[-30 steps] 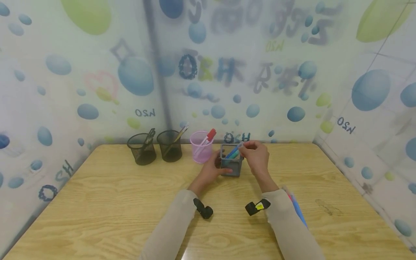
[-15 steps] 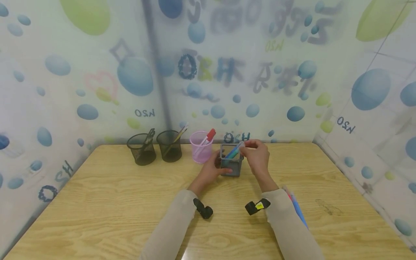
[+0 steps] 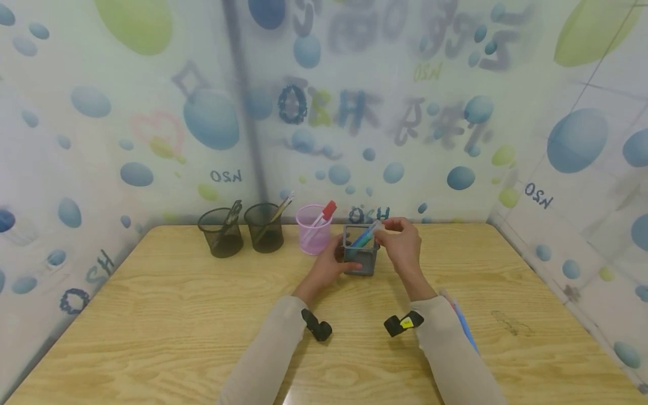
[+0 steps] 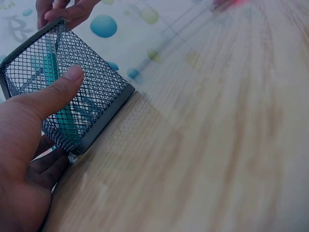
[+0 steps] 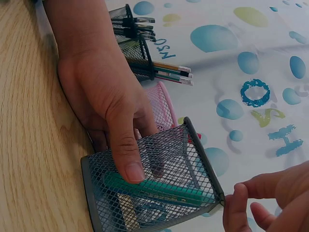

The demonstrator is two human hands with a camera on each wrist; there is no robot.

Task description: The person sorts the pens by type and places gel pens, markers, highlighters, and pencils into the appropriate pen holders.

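A square dark mesh pen holder (image 3: 361, 263) stands on the wooden table. My left hand (image 3: 326, 263) grips it from the left, thumb (image 4: 60, 92) across one mesh side and fingers around the bottom edge. Inside lean a green pen (image 5: 159, 190) and a blue one, their upper ends at the right rim corner; a pale block also shows through the mesh. My right hand (image 3: 401, 243) pinches a pen's upper end at that corner, index finger and thumb together. The fingers cover the part being pinched.
Left of the holder stand a pink mesh cup (image 3: 315, 239) with red-capped markers, a black mesh cup (image 3: 268, 239) with pencils, and another black cup (image 3: 225, 244) with dark pens. Blue and red pens (image 3: 467, 329) lie beside the right sleeve. A patterned wall rises behind the table.
The pens in the holder shift slightly under my right fingertips. My right wrist moves a touch to the right; the left hand and holder stay in place.
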